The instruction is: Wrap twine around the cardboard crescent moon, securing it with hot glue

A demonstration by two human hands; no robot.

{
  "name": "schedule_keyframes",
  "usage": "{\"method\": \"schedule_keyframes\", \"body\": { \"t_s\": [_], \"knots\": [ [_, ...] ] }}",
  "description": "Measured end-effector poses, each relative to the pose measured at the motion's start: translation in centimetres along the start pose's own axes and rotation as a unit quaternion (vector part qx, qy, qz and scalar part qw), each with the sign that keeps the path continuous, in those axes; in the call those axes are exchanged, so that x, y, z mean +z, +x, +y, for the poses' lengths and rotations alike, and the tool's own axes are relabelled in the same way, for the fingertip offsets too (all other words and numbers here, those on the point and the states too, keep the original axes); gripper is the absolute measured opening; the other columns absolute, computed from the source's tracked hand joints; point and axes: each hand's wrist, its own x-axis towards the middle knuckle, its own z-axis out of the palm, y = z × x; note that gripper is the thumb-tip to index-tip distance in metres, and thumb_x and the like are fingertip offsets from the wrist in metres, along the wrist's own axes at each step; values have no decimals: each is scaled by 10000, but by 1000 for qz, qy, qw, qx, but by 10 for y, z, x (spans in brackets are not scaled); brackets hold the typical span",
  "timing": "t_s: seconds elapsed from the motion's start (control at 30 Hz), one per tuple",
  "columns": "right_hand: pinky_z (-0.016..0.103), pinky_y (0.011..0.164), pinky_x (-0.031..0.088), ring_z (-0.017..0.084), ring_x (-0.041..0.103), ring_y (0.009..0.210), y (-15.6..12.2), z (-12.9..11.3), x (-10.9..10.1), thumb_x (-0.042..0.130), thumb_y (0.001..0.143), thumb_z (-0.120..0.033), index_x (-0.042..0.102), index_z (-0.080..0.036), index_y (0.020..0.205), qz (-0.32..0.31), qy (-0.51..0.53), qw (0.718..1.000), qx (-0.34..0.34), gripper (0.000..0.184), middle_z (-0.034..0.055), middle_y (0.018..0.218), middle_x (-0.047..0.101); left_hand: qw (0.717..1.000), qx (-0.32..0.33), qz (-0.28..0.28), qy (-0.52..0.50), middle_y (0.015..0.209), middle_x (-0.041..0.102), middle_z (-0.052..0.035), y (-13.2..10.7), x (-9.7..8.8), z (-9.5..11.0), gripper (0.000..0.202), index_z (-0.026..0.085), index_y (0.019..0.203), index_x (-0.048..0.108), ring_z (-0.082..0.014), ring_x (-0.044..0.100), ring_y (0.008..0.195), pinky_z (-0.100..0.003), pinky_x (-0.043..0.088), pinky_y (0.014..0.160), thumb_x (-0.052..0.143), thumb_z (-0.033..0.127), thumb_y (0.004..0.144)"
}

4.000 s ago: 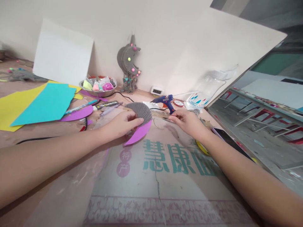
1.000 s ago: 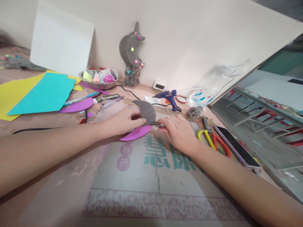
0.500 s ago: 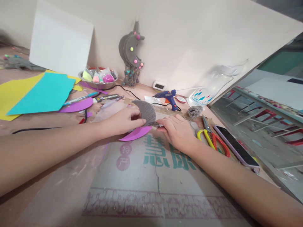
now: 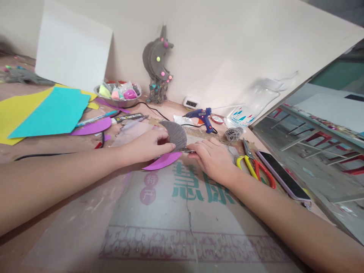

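Head view, and it's the grey crescent (image 4: 176,133) in the thick of it, over the printed board (image 4: 153,218), with a bare purple tip (image 4: 162,161) poking out below. Left hand (image 4: 150,143) has it pinched, thumb on the grey face, the other fingers curled and partly out of sight. Right hand (image 4: 212,156) sits just beside the crescent's edge, fingertips drawn narrow around a spot where a thin dark strand (image 4: 185,150) shows; whether they grip it, I cannot tell.

Up to the containers! There's 1 metal bowl (image 4: 118,102) near the wall (image 4: 204,49), loaded with a yellow lump (image 4: 104,91), a pink lump (image 4: 116,95) and a magenta lump (image 4: 130,94), with clear wrapping among them; the darker stuff at its right side is too jumbled to sort. Over at right, 1 clear container (image 4: 241,116), bag or jar I can't say, carries sails and lettering.

And the hidden bits: the right hand covers part of the green characters (image 4: 186,184). The blue sheet (image 4: 51,113) overlaps the yellow sheet (image 4: 17,113), itself cut off at left. The clock (image 4: 191,102) has digits too blurred to read, and the far table (image 4: 327,105) runs out of view.
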Motion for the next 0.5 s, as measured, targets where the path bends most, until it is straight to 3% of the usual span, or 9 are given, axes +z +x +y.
{"method": "schedule_keyframes", "body": {
  "t_s": [0.5],
  "knots": [
    [297, 651, 316, 172, 530, 706, -1, 0, 1, 423, 918, -300, 529, -132, 976, 6, 7, 1000, 16, 208, 64, 791, 628, 1000, 6, 2, -17, 566, 435, 31, 1, 1, -4, 296, 166, 582, 440, -106, 414, 562, -239, 291, 518, 447, 371, 795]
  ]
}}
